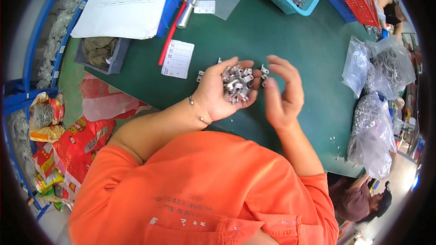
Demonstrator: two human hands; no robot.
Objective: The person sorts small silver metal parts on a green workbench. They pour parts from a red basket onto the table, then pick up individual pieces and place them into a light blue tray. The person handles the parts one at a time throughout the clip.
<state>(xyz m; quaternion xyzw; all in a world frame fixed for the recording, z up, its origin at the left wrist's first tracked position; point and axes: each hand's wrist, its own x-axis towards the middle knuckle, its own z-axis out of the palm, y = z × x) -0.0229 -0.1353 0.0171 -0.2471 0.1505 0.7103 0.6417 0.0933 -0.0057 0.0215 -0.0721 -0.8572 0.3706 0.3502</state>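
Observation:
My left hand (212,91) is turned palm up and cupped around a heap of small silvery metal clips (237,84). Just to its right is my right hand (286,91), its thumb and fingers curved and apart, with nothing visible between them. A few loose metal pieces (265,71) show between the two hands, close to the right fingertips; whether they touch the fingers I cannot tell. Another loose piece (200,76) lies on the green table (299,41) beside my left wrist. The left fingers are partly hidden by the heap.
A teal bin (313,4) of metal pieces stands at the far side, near a red perforated basket (356,0). Clear bags (372,127) of parts line the right edge. At left are paper sheets (118,9), a red pen (172,34), a label card (178,59) and a grey box (109,63). Another person (359,202) is at lower right.

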